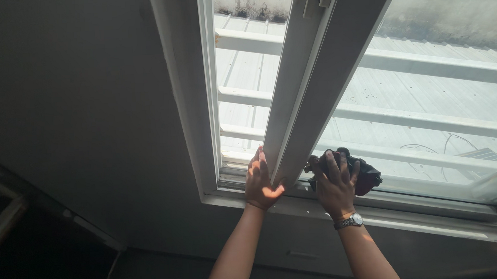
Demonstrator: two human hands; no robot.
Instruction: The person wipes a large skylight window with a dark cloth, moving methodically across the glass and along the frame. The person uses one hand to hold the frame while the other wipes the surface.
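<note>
Right hand (pixel 336 187) presses dark crumpled cloth (pixel 361 173) against glass; left hand (pixel 260 182) grips sash (pixel 308 84)

A dark, crumpled cloth (pixel 361 174) is pressed flat against the lower corner of a window pane (pixel 424 106), just beside the white sash frame (pixel 314 89). The frame is a long, pale bar running steeply up from the sill (pixel 298 202), and its bottom end sits in the track.
</note>
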